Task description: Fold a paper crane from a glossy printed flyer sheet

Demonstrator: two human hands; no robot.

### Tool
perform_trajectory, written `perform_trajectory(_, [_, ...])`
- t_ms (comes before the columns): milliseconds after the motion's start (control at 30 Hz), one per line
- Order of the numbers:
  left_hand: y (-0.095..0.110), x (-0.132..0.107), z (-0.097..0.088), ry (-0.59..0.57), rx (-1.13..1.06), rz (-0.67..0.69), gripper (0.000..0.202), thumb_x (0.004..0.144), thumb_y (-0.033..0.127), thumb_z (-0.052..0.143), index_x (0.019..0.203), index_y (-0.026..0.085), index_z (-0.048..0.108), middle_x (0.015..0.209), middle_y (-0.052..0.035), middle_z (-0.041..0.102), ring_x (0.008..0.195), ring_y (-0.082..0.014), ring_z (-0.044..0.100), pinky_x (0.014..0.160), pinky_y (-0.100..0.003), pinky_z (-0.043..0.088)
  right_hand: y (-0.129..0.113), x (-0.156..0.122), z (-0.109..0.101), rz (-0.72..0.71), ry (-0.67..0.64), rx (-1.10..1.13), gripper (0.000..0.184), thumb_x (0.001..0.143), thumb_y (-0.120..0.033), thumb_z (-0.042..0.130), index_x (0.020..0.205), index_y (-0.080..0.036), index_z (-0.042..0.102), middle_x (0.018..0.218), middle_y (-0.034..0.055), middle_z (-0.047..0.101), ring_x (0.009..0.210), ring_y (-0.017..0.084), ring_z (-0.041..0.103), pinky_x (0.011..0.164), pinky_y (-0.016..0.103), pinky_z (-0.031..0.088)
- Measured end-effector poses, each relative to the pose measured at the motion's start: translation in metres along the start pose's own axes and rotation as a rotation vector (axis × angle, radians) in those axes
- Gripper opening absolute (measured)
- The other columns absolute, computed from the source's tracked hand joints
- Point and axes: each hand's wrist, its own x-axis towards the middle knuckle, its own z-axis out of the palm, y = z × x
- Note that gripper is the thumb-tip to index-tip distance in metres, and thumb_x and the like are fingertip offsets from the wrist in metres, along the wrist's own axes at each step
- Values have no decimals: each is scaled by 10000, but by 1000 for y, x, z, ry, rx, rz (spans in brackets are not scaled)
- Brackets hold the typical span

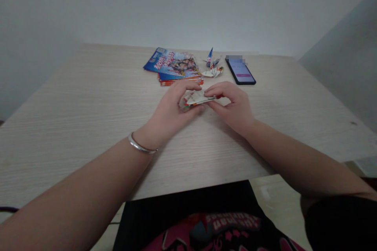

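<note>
A small piece of folded paper [198, 98], mostly white with coloured printing along its lower edge, is held between my two hands just above the table. My left hand [173, 104] curls round its left side, fingers above and thumb below. On the right end, my right hand [232, 104] pinches the paper between fingers and thumb. A silver bangle [141, 148] circles my left wrist. Behind the hands stand folded paper cranes, one with a blue pointed tip [210, 58] and one mostly white [212, 72]. The exact folds of the held paper are too small to make out.
A stack of printed leaflets [172, 62], blue on top with orange edges beneath, lies behind my left hand. To the right of the cranes rests a phone [241, 72] with its screen lit. The pale wooden table [88, 98] reaches back to a white wall.
</note>
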Motion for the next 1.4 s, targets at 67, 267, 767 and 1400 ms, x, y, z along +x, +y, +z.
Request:
perform_trajectory(67, [1,1,-2,15,26,27,299,909,301,739,1181,222,642,1267,-84,721,1209,-230,661,1086,-415,515,4,1,-4,-32,40,-70,77,878,-214,730,918,-276,753,974,7,800,965,203,719,893,387,553])
perform_trajectory(267, [1,1,-7,8,130,42,131,961,320,679,1056,243,725,1081,-31,784,1048,-209,714,996,-388,548,10,3,-10,-36,18,-160,94,880,-220,728,912,-294,777,998,10,816,992,234,729,967,437,521])
perform_trajectory(767, [4,-3,-10,37,215,7,219,1005,396,616,1100,291,783,1062,-25,817,977,-215,756,915,-368,579,-1,-3,-7,62,-7,22,251,905,-232,696,1137,-301,767,1090,21,797,990,209,721,913,399,579])
perform_trajectory(1400, [5,-3,-10,19,257,51,129,979,315,635,1022,325,755,1008,16,814,989,-222,755,1130,-501,479,-5,0,-7,9,33,2,72,893,-287,742,944,-302,791,938,9,803,980,228,728,949,435,556])
